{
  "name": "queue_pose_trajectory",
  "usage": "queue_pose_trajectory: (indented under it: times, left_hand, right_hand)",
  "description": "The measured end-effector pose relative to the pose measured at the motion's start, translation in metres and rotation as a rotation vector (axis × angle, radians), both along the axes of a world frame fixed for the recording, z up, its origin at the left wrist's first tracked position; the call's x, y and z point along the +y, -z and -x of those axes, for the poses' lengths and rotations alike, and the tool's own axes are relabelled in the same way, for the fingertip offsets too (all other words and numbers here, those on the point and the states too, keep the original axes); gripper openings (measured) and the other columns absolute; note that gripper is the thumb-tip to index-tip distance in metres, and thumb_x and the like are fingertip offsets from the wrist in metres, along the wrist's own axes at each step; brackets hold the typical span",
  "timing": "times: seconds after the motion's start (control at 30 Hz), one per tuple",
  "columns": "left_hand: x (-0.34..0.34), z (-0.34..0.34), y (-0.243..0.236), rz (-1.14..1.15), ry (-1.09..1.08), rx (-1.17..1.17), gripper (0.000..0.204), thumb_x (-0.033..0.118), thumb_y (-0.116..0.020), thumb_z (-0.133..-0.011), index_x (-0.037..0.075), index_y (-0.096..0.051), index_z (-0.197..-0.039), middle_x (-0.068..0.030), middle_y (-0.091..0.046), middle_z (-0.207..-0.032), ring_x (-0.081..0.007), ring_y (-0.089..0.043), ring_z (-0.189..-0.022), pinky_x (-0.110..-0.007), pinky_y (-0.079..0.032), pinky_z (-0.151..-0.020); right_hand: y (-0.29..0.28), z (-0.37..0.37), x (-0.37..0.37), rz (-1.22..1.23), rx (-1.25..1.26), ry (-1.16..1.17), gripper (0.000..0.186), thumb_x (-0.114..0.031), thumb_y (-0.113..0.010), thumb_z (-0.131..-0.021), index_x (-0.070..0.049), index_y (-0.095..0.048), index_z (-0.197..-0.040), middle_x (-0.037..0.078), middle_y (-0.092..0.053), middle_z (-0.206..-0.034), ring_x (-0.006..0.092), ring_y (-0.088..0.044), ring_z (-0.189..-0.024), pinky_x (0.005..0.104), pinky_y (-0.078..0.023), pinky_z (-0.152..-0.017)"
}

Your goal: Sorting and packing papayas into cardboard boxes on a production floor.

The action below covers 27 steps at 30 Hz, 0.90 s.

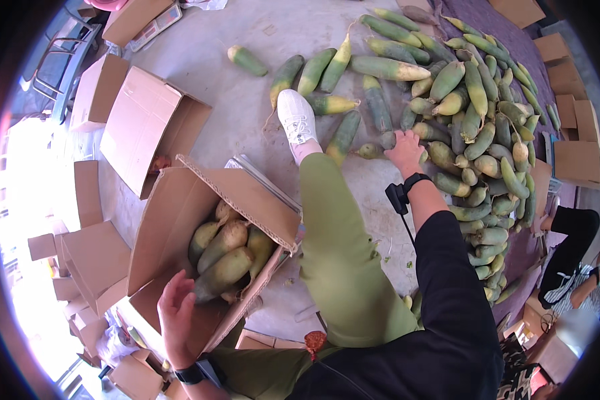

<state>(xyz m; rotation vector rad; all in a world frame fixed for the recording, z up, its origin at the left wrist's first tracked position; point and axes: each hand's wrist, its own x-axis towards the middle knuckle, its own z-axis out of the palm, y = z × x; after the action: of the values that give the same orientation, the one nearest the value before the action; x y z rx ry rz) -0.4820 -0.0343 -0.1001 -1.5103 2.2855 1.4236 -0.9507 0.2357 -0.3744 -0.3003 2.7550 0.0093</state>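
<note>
Where smooth, tapered radishes (449, 82) heap, right hand (405, 155)

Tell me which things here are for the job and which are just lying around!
For the job:
- right hand, reaching to the pile's edge
- pile of long green vegetables
- left hand, by the open box
- open box, with vegetables inside

Probably just lying around:
- boxes at far right
- pink thing, top left

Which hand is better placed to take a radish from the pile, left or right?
Right, most likely: the right hand is already at the pile, while the left hand is across at the open box.
</note>
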Motion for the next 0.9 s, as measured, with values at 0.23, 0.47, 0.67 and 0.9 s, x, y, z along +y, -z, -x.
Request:
queue_pose_trajectory:
  times: [0.23,0.47,0.67,0.9]
  left_hand:
    - [0.005,-0.003,-0.008,0.026,-0.019,0.087,0.046,-0.005,-0.055,-0.083,0.002,-0.052,-0.129,-0.0053,-0.062,-0.105,-0.0121,-0.059,-0.098,-0.025,-0.046,-0.088]
    - [0.006,-0.012,-0.014,0.027,-0.018,0.195,0.044,-0.003,-0.056,-0.085,0.003,-0.053,-0.128,-0.0050,-0.062,-0.105,-0.0118,-0.058,-0.099,-0.026,-0.047,-0.089]
    - [0.012,-0.020,-0.019,0.110,0.019,0.264,0.041,-0.001,-0.060,-0.084,0.005,-0.056,-0.125,-0.0067,-0.064,-0.101,-0.0128,-0.060,-0.092,-0.027,-0.049,-0.083]
    - [0.019,-0.019,-0.031,0.193,0.015,0.335,0.047,-0.005,-0.059,-0.081,0.006,-0.055,-0.127,-0.0077,-0.061,-0.110,-0.0154,-0.059,-0.099,-0.028,-0.049,-0.083]
  right_hand:
    - [-0.005,-0.048,0.054,0.212,0.054,-0.118,0.061,-0.028,-0.080,-0.063,-0.015,-0.055,-0.116,0.008,-0.049,-0.118,0.0305,-0.047,-0.114,0.0517,-0.043,-0.089]
    - [-0.023,-0.068,0.114,0.862,-0.043,0.141,0.063,-0.018,-0.080,-0.066,-0.006,-0.053,-0.121,0.010,-0.050,-0.116,0.0263,-0.053,-0.106,0.0364,-0.045,-0.089]
    - [-0.156,-0.087,0.080,1.242,-0.242,0.260,0.050,-0.012,-0.074,-0.077,0.002,-0.051,-0.120,0.008,-0.057,-0.115,0.0158,-0.054,-0.106,0.0305,-0.043,-0.091]
    - [-0.304,-0.137,0.012,1.951,-0.538,0.122,0.048,-0.013,-0.071,-0.081,-0.004,-0.050,-0.124,0.007,-0.061,-0.114,0.0185,-0.058,-0.103,0.0358,-0.045,-0.091]
